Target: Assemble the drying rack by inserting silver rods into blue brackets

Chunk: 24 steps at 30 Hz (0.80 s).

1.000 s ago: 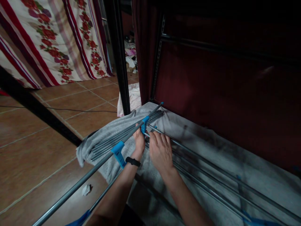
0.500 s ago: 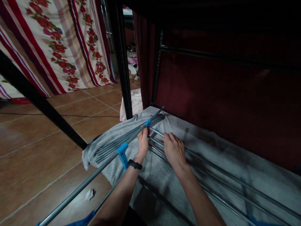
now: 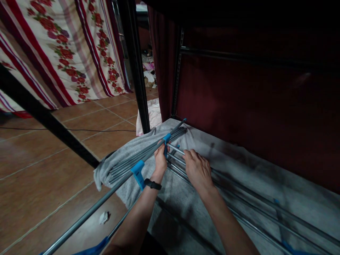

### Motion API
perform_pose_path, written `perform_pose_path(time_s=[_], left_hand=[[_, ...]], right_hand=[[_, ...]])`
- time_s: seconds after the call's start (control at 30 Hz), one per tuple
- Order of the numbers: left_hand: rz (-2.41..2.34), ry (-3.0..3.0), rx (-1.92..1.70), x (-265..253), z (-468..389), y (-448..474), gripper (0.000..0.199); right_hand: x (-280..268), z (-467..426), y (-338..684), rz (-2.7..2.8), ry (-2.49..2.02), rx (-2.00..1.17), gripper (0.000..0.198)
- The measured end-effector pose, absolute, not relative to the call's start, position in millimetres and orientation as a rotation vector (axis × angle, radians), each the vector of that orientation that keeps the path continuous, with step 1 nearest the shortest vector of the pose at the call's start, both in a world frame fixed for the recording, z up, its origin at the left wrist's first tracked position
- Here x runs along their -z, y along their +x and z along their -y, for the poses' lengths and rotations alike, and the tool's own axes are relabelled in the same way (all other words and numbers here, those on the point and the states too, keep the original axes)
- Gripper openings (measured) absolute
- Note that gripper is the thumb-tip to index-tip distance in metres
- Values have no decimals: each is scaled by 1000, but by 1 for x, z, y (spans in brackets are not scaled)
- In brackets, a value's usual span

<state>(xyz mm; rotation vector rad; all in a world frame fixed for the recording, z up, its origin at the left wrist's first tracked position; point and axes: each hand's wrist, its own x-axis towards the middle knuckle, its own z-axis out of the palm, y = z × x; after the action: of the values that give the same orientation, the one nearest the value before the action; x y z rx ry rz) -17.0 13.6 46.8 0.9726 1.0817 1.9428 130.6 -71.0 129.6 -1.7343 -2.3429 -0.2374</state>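
My left hand (image 3: 160, 161), with a black band at the wrist, is closed around the blue plastic connector (image 3: 166, 138) on a long grey metal tube (image 3: 103, 197). A thinner metal tube (image 3: 175, 148) meets that connector from the right, and my right hand (image 3: 196, 167) grips it from above. Lower on the long tube sits a second blue connector (image 3: 137, 173). Beyond my left hand lies a bundle of thin grey rods (image 3: 130, 163). More parallel tubes (image 3: 239, 212) run under my right forearm. My fingers partly hide the joint.
A grey blanket (image 3: 170, 212) lies beneath the tubes. Black frame posts (image 3: 138, 78) rise at the left, with a slanting black bar (image 3: 53, 118) nearer. A dark red cloth (image 3: 239, 106) hangs behind. Crumpled white paper (image 3: 104, 217) lies on the tiled floor (image 3: 53, 191).
The blue connector shows more of its lower part beside my left fingers now. Both hands keep their holds, and the view has shifted very slightly.
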Motion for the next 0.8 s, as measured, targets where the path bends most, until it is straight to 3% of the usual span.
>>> perform_pose_path(time_s=[0.8], left_hand=[[-1016, 946, -1961, -43, -20, -16, 43]], right_hand=[[-137, 68, 134, 2379, -1711, 204, 32]])
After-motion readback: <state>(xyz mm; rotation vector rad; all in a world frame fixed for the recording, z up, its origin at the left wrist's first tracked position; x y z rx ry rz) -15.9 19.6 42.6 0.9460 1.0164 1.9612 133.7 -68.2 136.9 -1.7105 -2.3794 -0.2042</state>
